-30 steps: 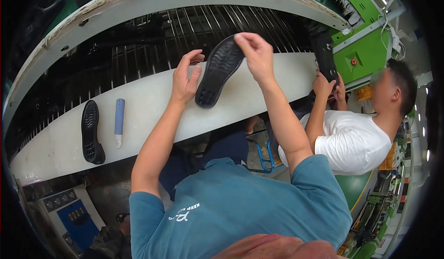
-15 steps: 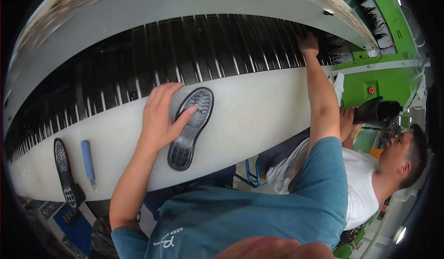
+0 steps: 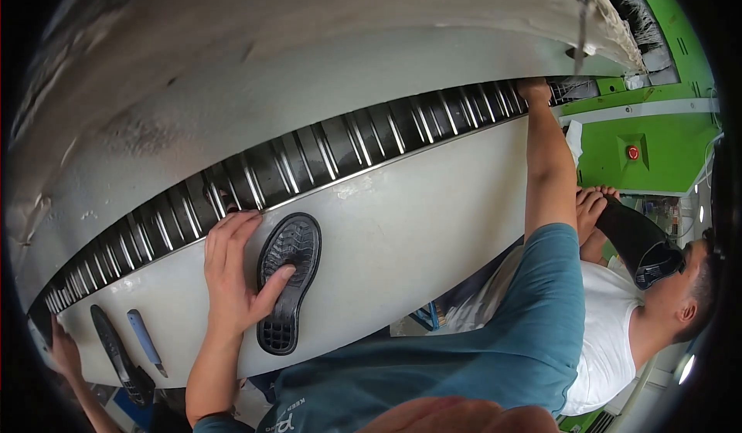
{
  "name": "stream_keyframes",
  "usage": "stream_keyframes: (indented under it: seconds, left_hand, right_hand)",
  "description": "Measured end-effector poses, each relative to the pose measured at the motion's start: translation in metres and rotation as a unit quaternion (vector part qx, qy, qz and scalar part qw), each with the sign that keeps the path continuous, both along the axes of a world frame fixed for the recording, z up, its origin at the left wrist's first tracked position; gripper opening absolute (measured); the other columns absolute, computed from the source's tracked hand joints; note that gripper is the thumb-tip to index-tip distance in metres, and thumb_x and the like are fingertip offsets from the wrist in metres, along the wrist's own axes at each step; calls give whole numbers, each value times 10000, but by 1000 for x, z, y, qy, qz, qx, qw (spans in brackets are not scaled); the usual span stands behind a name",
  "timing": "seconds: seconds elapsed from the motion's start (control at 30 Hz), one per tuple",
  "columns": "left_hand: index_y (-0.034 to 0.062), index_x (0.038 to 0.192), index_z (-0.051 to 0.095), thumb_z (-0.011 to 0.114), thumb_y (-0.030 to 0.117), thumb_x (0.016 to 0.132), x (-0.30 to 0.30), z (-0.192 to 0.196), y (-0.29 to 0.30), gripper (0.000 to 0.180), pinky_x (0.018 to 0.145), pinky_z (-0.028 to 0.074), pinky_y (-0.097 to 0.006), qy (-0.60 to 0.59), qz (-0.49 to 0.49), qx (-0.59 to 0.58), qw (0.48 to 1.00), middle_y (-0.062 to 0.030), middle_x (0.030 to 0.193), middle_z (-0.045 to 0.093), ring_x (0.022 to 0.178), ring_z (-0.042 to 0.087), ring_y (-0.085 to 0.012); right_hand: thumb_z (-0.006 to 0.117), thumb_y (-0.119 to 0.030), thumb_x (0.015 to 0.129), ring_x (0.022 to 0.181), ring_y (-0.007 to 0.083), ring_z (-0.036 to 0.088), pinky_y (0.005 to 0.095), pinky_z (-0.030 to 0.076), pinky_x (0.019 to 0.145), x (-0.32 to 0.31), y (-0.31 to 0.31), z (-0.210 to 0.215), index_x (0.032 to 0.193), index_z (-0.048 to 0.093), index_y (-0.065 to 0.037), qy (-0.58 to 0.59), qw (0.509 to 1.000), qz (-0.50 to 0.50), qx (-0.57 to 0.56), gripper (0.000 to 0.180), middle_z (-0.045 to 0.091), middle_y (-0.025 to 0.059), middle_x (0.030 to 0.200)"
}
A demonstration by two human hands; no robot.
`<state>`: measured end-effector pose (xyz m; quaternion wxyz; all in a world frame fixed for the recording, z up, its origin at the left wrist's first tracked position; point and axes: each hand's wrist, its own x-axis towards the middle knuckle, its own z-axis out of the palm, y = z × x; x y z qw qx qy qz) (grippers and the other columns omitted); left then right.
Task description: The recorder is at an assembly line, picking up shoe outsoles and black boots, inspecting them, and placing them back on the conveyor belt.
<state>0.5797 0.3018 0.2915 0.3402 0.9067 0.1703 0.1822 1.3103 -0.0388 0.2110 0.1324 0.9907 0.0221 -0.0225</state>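
Observation:
Flat beside the conveyor, my left hand rests on the pale worktop with its fingers stretched out. Its thumb lies on a black shoe sole, whose ridged side faces up. My right arm reaches far across to the right. There my right hand is at the dark slatted conveyor, under the edge of the grey hood; its fingers are mostly hidden, so any hold does not show.
On the worktop at left lie another black sole and a blue-handled knife. Another person's hand touches the far-left end. At right, a co-worker holds a black boot beside a green machine with a red button.
The view has shifted, and the grey hood now covers more of the conveyor and my right fingers. Another person's hand has appeared at far left. My left thumb stays on the sole.

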Motion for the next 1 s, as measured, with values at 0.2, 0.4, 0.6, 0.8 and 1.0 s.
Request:
stream_keyframes:
  seconds: [0.2,0.4,0.6,0.8,1.0]
  left_hand:
    - [-10,1393,688,937,341,837,-1,3,0,703,1147,494,-534,-7,4,17,1000,-204,1417,694,1313,637,-456]
    - [-11,1370,698,921,319,879,-6,3,-4,632,1112,511,-510,-55,4,44,997,-201,1385,706,1284,656,-435]
    - [36,1309,752,825,218,967,-12,-10,-4,394,1119,496,-494,-84,-21,75,993,-153,1408,700,1307,647,-405]
    - [18,1228,728,719,70,1001,-21,-23,-7,233,1172,476,-497,-92,-5,54,994,-150,1437,690,1365,617,-399]
    - [-17,1267,674,674,2,995,-33,-19,-18,272,1221,455,-516,-79,-5,94,992,-205,1475,659,1445,583,-410]
  right_hand:
    - [605,-259,1076,1262,393,787,512,644,1063,-38,33,25,1287,843,-103,-59,995,79,-28,355,804,196,1374]
    - [528,-444,1088,1240,505,740,591,592,1093,-48,71,47,1257,804,-30,-93,956,253,114,525,761,293,1362]
    - [694,-346,1092,1014,467,782,527,603,870,-170,179,63,1236,741,1,-277,725,379,504,379,814,261,1143]
    - [663,-264,1140,712,80,551,288,432,605,-370,180,139,1005,733,-46,89,498,114,855,266,661,-10,847]
    - [646,-199,1160,808,84,681,263,527,696,-515,136,188,1156,756,-15,173,394,146,891,215,771,21,980]
